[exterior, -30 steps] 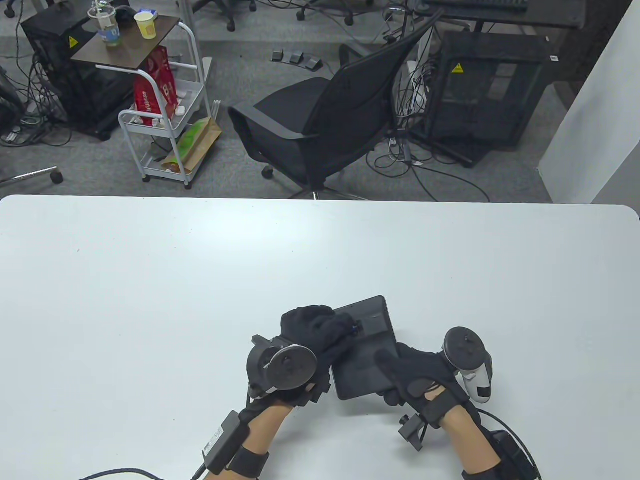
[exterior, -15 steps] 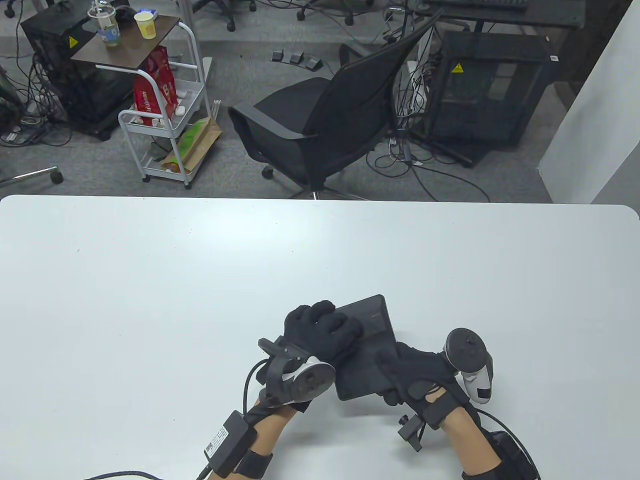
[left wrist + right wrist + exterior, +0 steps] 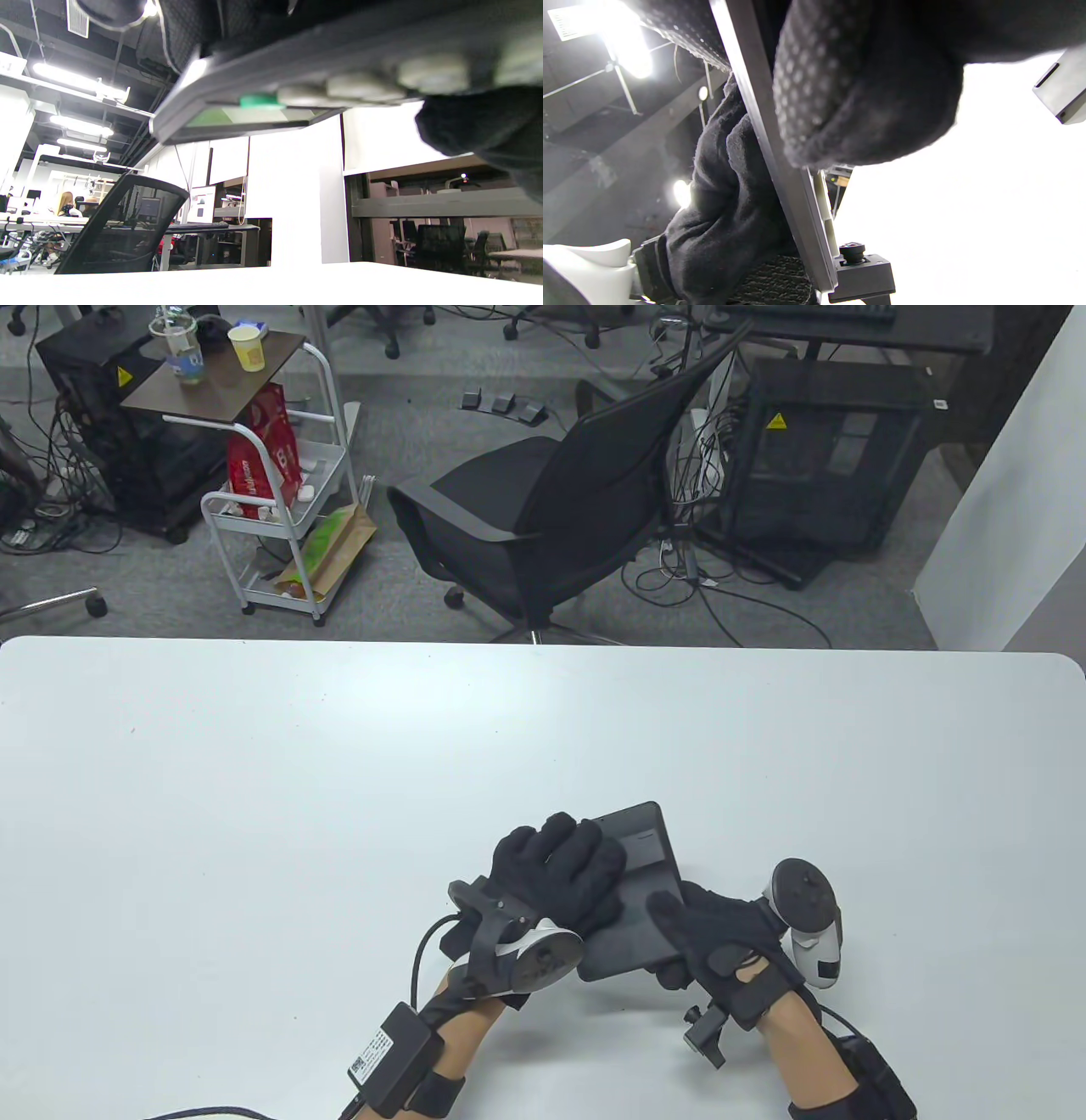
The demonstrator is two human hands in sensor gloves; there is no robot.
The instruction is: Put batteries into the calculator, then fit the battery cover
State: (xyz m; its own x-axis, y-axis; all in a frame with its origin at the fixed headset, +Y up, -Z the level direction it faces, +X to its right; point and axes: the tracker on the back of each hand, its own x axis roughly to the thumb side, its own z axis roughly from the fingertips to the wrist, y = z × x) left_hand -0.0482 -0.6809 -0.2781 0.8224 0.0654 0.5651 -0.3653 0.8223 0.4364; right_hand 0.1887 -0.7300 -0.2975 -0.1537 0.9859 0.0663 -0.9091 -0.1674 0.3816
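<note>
The dark grey calculator (image 3: 642,891) is held back side up, a little above the white table (image 3: 254,780), near its front edge. The battery cover (image 3: 642,848) sits closed on the calculator's far end. My left hand (image 3: 564,869) grips the calculator's left side with fingers laid over its back. My right hand (image 3: 708,937) grips its near right corner, thumb on top. In the left wrist view the calculator (image 3: 271,101) shows from below, with its display and keys facing the table. In the right wrist view its edge (image 3: 772,144) runs between both gloves. No batteries are in sight.
A black office chair (image 3: 543,517) stands beyond the table's far edge. A white trolley (image 3: 271,500) with a red bag and cups is at the back left. Cables run from both wrists off the front edge.
My left hand's fingers moved from the battery compartment to lie over the calculator's back and left edge. The blue spot at the compartment is gone from sight. The calculator shifted slightly right.
</note>
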